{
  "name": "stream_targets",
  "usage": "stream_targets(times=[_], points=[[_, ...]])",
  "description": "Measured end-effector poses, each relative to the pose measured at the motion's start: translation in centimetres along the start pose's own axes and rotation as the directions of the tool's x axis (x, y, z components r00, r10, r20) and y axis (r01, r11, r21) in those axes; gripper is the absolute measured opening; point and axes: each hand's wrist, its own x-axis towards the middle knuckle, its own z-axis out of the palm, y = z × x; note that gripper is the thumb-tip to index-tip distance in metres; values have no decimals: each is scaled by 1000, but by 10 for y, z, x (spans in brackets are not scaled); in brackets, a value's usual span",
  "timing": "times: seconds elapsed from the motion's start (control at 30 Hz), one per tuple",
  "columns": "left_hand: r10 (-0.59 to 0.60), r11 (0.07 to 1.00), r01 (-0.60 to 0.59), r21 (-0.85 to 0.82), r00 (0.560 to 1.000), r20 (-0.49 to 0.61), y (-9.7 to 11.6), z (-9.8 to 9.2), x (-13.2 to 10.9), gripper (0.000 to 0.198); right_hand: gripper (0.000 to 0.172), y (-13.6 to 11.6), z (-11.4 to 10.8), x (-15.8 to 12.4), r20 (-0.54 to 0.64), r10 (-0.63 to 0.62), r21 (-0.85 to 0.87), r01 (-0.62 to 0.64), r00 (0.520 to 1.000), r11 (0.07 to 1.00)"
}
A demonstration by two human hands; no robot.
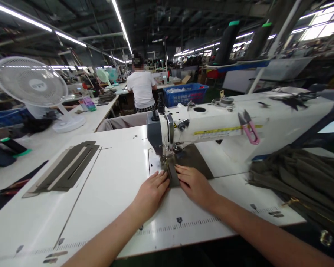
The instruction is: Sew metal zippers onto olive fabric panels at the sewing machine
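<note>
A flat olive-grey fabric piece [199, 163] lies under the needle and presser foot of the white sewing machine [222, 120]. My left hand [153, 187] rests at the piece's left edge, just in front of the presser foot, fingers stretched out and lying flat. On the right part of the same piece lies my right hand [193, 181], its fingers extended and pressing down on the cloth. Between the two hands a strip of the fabric shows, running toward the needle. The fingertips of both hands are close to the presser foot.
A stack of cut fabric pieces [69, 167] lies left on the table. Bunched dark cloth [295, 178] sits at the right. Pink-handled thread snips [249, 128] rest on the machine arm. Beyond are a white fan [33, 83], a blue basket [183, 94] and a person [141, 87].
</note>
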Motion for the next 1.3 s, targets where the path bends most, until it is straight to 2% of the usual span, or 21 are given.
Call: stream_targets(times=[0.27, 0.53, 0.73, 1.07, 1.3], points=[[8, 999, -8, 44, 1000, -5, 2, -5, 2, 27, 24, -2, -2, 2, -1, 32, -14, -32, 999, 999], [4, 1000, -4, 25, 1000, -21, 3, -6, 4, 26, 23, -5, -3, -7, 21, -67, -95, 69, 998, 993], [2, 1000, -2, 9, 1000, 4, 4, -10, 9, 25, 25, -3, -4, -5, 40, -60, -108, 64, 997, 992], [4, 1000, -4, -12, 1000, 29, -5, -12, 18, 25, 26, 7, -4, 4, 54, -51, -37, 53, 997, 998], [8, 1000, -9, -28, 1000, -25, -18, -6, 27, 21, 25, 13, -2, 17, 38, -43, -28, 44, 998, 999]])
